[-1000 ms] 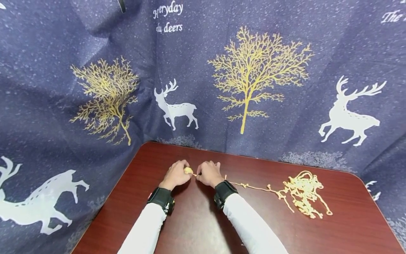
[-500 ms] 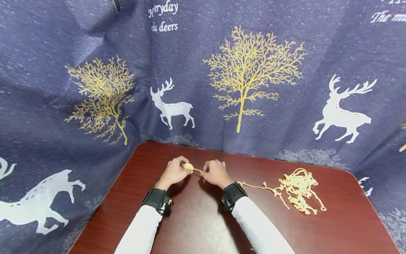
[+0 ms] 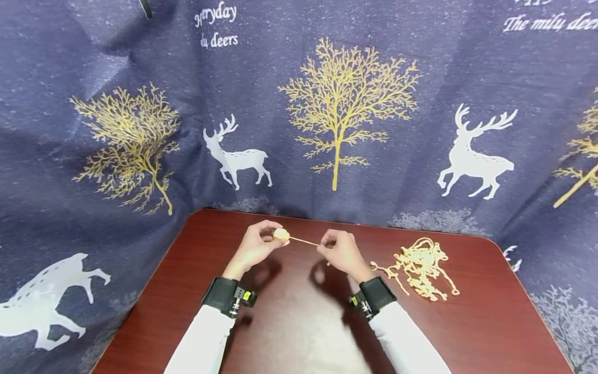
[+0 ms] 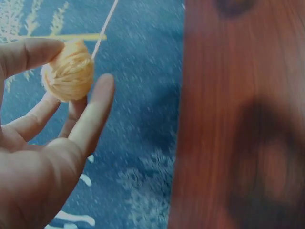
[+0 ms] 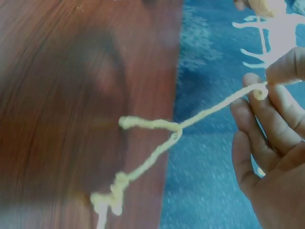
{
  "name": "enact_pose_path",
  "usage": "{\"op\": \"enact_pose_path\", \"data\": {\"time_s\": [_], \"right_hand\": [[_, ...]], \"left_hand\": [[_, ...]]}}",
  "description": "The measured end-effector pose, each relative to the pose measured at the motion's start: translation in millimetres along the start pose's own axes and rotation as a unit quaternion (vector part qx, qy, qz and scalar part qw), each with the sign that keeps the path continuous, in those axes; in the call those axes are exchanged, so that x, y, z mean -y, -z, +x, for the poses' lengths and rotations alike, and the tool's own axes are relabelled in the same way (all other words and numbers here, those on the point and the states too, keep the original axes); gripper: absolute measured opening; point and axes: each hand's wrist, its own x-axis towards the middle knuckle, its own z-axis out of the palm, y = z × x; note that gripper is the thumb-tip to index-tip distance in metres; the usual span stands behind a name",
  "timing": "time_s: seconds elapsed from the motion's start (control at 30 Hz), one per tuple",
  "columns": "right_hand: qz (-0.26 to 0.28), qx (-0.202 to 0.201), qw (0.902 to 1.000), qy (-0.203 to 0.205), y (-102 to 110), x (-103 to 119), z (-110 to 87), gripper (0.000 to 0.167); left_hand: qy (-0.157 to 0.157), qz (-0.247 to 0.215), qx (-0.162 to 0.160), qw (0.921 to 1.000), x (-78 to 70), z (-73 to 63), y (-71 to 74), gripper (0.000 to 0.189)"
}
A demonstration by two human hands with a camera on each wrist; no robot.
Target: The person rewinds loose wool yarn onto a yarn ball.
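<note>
In the head view my left hand (image 3: 252, 249) holds a small ball of yellow yarn (image 3: 281, 235) above the far left of the table. Thumb and fingers pinch the wound ball (image 4: 71, 76) in the left wrist view. My right hand (image 3: 343, 253) pinches the yarn strand (image 3: 304, 241), which runs straight between the two hands. Past the right thumb and fingertips, the right wrist view shows a twisted, knotted length of yarn (image 5: 209, 110) hanging down, with a short side branch and a lumpy knot (image 5: 116, 188).
A loose tangle of yellow yarn (image 3: 422, 265) lies on the right of the reddish-brown table (image 3: 299, 322). Behind and to the left hangs a dark blue curtain (image 3: 280, 114) printed with deer and trees. Each wrist wears a black camera strap.
Both hands have risen off the tabletop and drawn apart, the right one farther rightward. More strand shows stretched between ball and right hand. The head view has turned slightly right.
</note>
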Motion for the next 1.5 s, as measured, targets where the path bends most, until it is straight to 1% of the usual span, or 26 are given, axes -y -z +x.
{"op": "enact_pose_path", "data": {"time_s": [0.1,0.17,0.27,0.37,0.47,0.5,0.57,0.67,0.83,0.9,0.97,1.07,1.13,1.2,1.3,1.37,1.5], "right_hand": [[0.016,-0.008,0.9998,0.002,11,0,-6.8,0.014],[0.034,-0.006,0.9994,-0.001,18,0,-11.4,0.015],[0.079,0.014,0.9967,-0.016,28,-1,-18.9,0.014],[0.109,0.037,0.9929,-0.032,37,-2,-26.3,0.017],[0.104,0.051,0.9929,-0.029,46,-2,-32.4,0.018],[0.098,0.053,0.9934,-0.025,48,-3,-34.2,0.017],[0.095,0.059,0.9936,-0.018,53,-5,-37.6,0.016],[0.084,0.057,0.9948,-0.006,61,-9,-42.5,0.014],[0.092,0.054,0.9943,-0.012,77,-20,-52.9,0.01],[0.101,0.055,0.9932,-0.018,86,-26,-58.6,0.009],[0.101,0.057,0.9931,-0.019,97,-34,-65.1,0.008],[0.074,0.049,0.996,-0.013,116,-48,-75.2,0.007],[0.04,0.038,0.9985,-0.002,130,-59,-81.8,0.006],[0.011,0.02,0.9997,0.007,144,-69,-88.2,0.007],[-0.018,-0.005,0.9998,0.005,165,-85,-97.2,0.008],[-0.015,-0.014,0.9997,-0.011,177,-94,-103.3,0.009],[-0.039,-0.022,0.9982,-0.04,199,-110,-115.0,0.011]], "left_hand": [[-0.002,-0.025,0.004,0.9997,-5.7,-1.4,-2.6,0.04],[-0.011,-0.036,0.001,0.9993,-8.5,-1.7,-4.3,0.042],[-0.03,-0.05,-0.003,0.9983,-11.1,-1.6,-7.2,0.043],[-0.043,-0.062,0.0,0.9972,-12.5,-1.5,-10.4,0.043],[-0.047,-0.083,-0.001,0.9954,-15.6,-1.4,-14.1,0.044],[-0.047,-0.089,-0.006,0.9949,-16.9,-1.0,-15.4,0.045],[-0.046,-0.105,-0.023,0.9931,-20.5,-0.2,-17.9,0.047],[-0.039,-0.123,-0.064,0.9896,-25.4,1.4,-20.4,0.047],[-0.014,-0.141,-0.136,0.9806,-29.6,4.0,-22.0,0.041],[-0.006,-0.144,-0.157,0.9769,-30.3,4.5,-22.2,0.04],[-0.005,-0.16,-0.17,0.9725,-30.8,4.8,-22.1,0.04],[-0.009,-0.187,-0.18,0.9658,-31.9,5.2,-21.9,0.039],[-0.013,-0.203,-0.185,0.9614,-32.8,5.8,-21.5,0.038],[-0.017,-0.211,-0.193,0.9581,-33.7,6.3,-20.8,0.038],[-0.021,-0.213,-0.205,0.955,-35.0,7.0,-19.5,0.037],[-0.021,-0.212,-0.211,0.9541,-35.5,7.4,-18.9,0.036],[-0.016,-0.204,-0.213,0.9553,-36.8,7.1,-18.8,0.036]]}}
